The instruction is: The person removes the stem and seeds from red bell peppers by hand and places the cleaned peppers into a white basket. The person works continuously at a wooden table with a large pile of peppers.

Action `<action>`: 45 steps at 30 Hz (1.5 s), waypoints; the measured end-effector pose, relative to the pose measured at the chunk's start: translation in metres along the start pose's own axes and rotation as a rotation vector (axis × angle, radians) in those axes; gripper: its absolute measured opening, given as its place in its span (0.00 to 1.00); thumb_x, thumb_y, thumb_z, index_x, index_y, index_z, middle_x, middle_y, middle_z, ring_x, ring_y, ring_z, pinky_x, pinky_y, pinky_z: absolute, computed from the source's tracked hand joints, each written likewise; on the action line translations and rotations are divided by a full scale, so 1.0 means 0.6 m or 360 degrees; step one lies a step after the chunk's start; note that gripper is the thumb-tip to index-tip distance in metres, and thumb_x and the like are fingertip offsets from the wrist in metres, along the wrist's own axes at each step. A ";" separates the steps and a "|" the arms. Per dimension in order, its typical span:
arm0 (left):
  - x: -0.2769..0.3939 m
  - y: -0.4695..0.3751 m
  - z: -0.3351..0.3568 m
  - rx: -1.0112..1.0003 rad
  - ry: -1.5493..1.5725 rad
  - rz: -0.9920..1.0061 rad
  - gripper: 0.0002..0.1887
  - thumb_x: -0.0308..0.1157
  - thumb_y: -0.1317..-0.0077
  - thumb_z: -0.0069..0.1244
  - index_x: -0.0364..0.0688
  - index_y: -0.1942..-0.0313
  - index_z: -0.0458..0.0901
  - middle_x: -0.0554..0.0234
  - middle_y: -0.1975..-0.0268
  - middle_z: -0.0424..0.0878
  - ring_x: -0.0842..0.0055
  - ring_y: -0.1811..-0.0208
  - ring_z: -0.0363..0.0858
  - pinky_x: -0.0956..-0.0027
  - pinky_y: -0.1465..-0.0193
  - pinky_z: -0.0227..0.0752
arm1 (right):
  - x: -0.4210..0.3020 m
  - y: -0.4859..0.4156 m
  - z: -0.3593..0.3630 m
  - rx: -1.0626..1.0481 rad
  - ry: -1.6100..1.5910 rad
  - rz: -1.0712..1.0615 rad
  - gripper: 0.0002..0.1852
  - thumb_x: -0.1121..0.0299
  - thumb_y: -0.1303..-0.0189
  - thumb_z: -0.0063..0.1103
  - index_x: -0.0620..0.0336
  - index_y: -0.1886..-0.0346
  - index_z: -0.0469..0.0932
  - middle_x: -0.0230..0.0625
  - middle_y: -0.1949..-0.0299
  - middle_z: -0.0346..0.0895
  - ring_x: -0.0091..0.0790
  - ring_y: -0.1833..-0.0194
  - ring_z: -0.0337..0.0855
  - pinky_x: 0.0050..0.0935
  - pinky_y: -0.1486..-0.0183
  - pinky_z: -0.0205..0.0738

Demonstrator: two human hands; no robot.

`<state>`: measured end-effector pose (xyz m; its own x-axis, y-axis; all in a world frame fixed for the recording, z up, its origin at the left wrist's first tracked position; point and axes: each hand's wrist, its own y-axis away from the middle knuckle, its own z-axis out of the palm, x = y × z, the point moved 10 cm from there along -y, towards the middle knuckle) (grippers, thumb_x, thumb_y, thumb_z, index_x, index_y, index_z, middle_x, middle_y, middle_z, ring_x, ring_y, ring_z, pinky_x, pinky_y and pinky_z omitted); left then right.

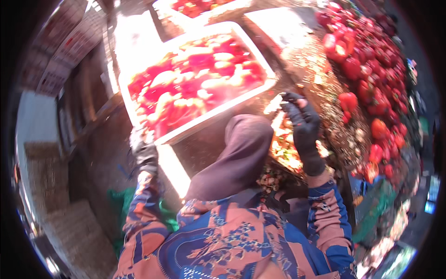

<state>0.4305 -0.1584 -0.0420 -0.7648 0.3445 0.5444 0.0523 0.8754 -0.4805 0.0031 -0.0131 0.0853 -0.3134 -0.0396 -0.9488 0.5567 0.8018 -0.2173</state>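
Observation:
A white crate (213, 117) full of cut red peppers (195, 76) stands before me, partly washed out by glare and blur. My left hand (143, 151), in a dark glove, is at the crate's near left corner; whether its fingers grip the rim is unclear. My right hand (301, 120), in a black glove with a bare fingertip showing, is raised right of the crate. Its fingers are bent around a small pale piece, perhaps a pepper core, at the fingertips. Under and beside it lies a pile of pale and reddish scraps (284, 143).
Whole red peppers (378, 87) are heaped at the right beside a table strewn with seeds (320, 80). Another crate of red pieces (198, 7) is at the top. Stacked cartons (66, 45) stand at the left, and green netting (120, 202) lies low left.

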 end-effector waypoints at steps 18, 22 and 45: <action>0.728 0.034 0.263 -0.1490 0.2212 -0.0250 0.15 0.18 0.40 0.45 0.31 0.52 0.75 0.58 0.55 0.79 0.77 0.54 0.76 0.73 0.48 0.69 | 0.123 -0.120 -0.475 0.0591 0.1896 0.0038 0.20 0.59 0.52 0.62 0.56 0.56 0.77 0.48 0.65 0.77 0.48 0.62 0.78 0.38 0.56 0.72; 0.759 0.104 0.378 -0.1703 0.2158 -0.0374 0.13 0.22 0.39 0.46 0.34 0.52 0.77 0.66 0.60 0.80 0.84 0.61 0.75 0.79 0.56 0.69 | 0.236 -0.156 -0.533 0.0484 0.0584 0.0407 0.15 0.66 0.48 0.62 0.60 0.57 0.78 0.37 0.63 0.80 0.28 0.60 0.77 0.28 0.54 0.70; 0.841 0.173 0.457 -0.2178 0.2174 -0.0766 0.20 0.25 0.37 0.44 0.30 0.45 0.67 0.58 0.56 0.79 0.81 0.60 0.77 0.78 0.62 0.71 | 0.202 -0.364 -0.591 0.0539 0.1899 0.0160 0.26 0.65 0.50 0.61 0.64 0.47 0.69 0.42 0.62 0.77 0.33 0.63 0.78 0.30 0.59 0.71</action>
<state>-0.1264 0.0131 -0.0057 0.0101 -0.5530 0.8331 0.9044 0.3604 0.2283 -0.4290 0.0184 0.0988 -0.6621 0.7216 -0.2025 0.7336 0.5687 -0.3720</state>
